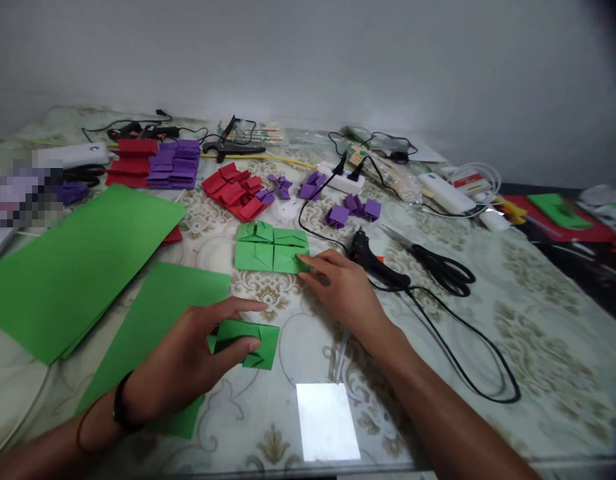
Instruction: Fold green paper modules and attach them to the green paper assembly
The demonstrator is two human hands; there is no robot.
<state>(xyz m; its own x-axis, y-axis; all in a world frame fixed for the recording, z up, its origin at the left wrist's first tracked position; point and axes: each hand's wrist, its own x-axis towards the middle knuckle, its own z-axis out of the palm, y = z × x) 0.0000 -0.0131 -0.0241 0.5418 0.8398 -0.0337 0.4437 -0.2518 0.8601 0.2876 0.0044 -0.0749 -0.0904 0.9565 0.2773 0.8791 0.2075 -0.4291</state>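
Observation:
My left hand [188,357], with a black band on its wrist, is closed on a small green folded paper piece [269,347]. The thumb presses on its face and the index finger reaches out above it. Ahead, several like pieces form a green folded paper block [255,256] on the table. My right hand [341,283] touches the block's near right corner, its index fingertip on the paper and its thumb slightly apart at the edge. A black glue gun [378,263] lies to the right of this hand, beside black-handled scissors [443,268].
Green paper sheets [103,267] cover the left of the table [268,427]. Red folded pieces [234,190] and purple folded pieces [338,215] lie farther back. A white power strip [341,178] feeds the glue gun's cord. Pliers [233,148] rest near the wall.

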